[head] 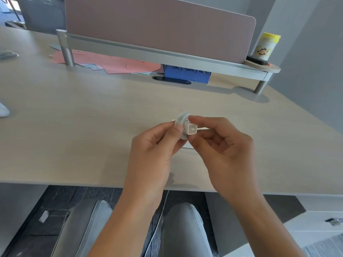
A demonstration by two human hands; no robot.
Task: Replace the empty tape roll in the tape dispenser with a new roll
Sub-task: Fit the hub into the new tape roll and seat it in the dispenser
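Note:
Above the middle of the desk I hold a clear tape roll (181,120) with a small white square core piece (191,128) sticking out of its centre. My left hand (156,151) pinches the roll's rim from the left between thumb and fingers. My right hand (220,145) pinches the white core piece from the right with thumb and forefinger. Something pale lies on the desk behind and below the hands, mostly hidden; I cannot tell whether it is the dispenser.
Light wooden desk (83,127) with its front edge near my knees. At the back a raised shelf (167,56) under a pink partition; pink paper sheets (118,64) and a blue box (187,74) lie beneath it. A yellow-lidded canister (266,46) stands far right.

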